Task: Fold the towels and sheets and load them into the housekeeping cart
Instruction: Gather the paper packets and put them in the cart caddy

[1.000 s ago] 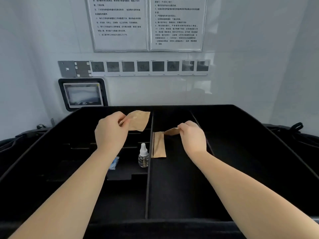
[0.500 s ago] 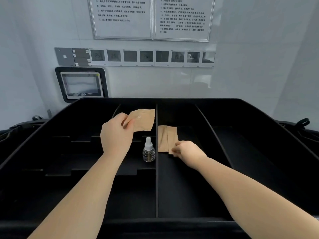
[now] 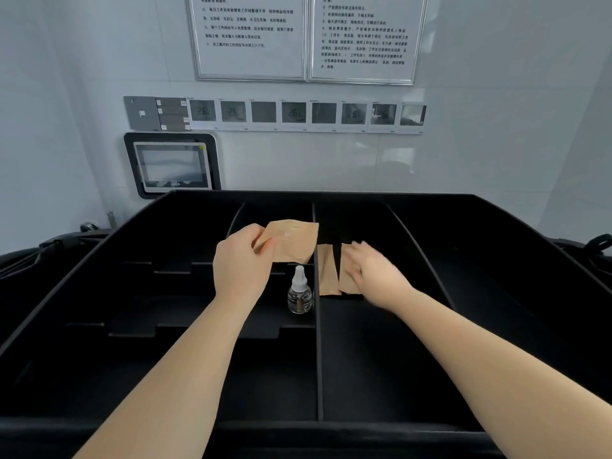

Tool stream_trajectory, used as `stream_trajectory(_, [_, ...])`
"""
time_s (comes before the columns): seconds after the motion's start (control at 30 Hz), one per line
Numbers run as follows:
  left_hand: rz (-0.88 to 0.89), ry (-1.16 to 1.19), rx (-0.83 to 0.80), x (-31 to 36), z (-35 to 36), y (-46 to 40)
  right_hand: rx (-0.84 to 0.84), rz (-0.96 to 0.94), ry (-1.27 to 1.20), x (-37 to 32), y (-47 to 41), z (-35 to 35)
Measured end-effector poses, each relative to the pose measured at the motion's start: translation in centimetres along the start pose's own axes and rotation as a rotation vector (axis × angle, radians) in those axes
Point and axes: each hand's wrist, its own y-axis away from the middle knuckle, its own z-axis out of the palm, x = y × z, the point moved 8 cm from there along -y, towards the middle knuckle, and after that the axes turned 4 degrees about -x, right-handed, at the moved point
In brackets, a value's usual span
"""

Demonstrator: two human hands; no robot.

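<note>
The black housekeeping cart tray point(image 3: 430, 422) fills the lower view, split by dividers into compartments. My left hand point(image 3: 243, 263) pinches a small stack of tan paper packets point(image 3: 291, 241) and holds it above the tray's middle. Two more tan packets point(image 3: 328, 274) lie side by side in the compartment right of the central divider. My right hand point(image 3: 372, 270), motion-blurred, hovers over the right packet with its fingers stretched out and holds nothing. No towels or sheets are in view.
A small clear bottle with a white nozzle point(image 3: 299, 291) stands left of the central divider point(image 3: 318, 359), under the held packets. Stepped black inserts fill the left compartments. Behind the cart is a white wall with a screen point(image 3: 172, 165), switch panels and notice boards.
My right hand laid its packet beside the one lying in the tray, let go and now lifts with fingers spread. My left hand kept its packets in about the same place.
</note>
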Motion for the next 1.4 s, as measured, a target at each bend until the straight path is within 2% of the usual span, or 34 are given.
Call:
stream_trajectory(0.07, [0.041, 0.017, -0.027, 0.8, -0.1, 0.0, 0.224, -0.058, -0.236, -1.9, 0.7, -4.1])
stream_trajectory(0.1, [0.064, 0.015, -0.031, 1.3, -0.2, -0.1, 0.266, -0.105, -0.315, -3.1, 1.1, -5.6])
stream_trajectory(0.2, [0.125, 0.019, -0.01, 2.8, -1.2, -0.3, 0.217, -0.219, -0.434, -7.0, 1.9, -7.4])
stream_trajectory(0.3, [0.129, 0.024, -0.04, 3.5, -2.2, -0.3, 0.232, -0.242, -0.447, -8.9, 2.0, -8.3])
stream_trajectory(0.6, [-0.041, 0.106, -0.094, 0.5, -9.0, 0.7, 0.117, -0.272, -0.707, -14.3, 0.7, -6.7])
stream_trajectory(0.73, [-0.046, 0.022, -0.143, -1.8, -12.7, 0.7, 0.008, -0.29, -0.668, -18.6, 0.0, -4.5])
stream_trajectory(0.97, [0.029, -0.217, -0.256, -7.4, -18.4, -1.1, 0.135, -0.401, -0.582, -28.5, -1.4, -3.7])
stream_trajectory(1.2, [0.098, -0.24, -0.315, -13.1, -21.8, -3.2, 0.215, -0.222, -0.554, -33.2, -3.7, 0.4])
stream_trajectory(1.4, [0.197, -0.414, -0.423, -15.2, -19.6, -4.1, 0.199, -0.129, -0.497, -32.7, -4.7, 4.0])
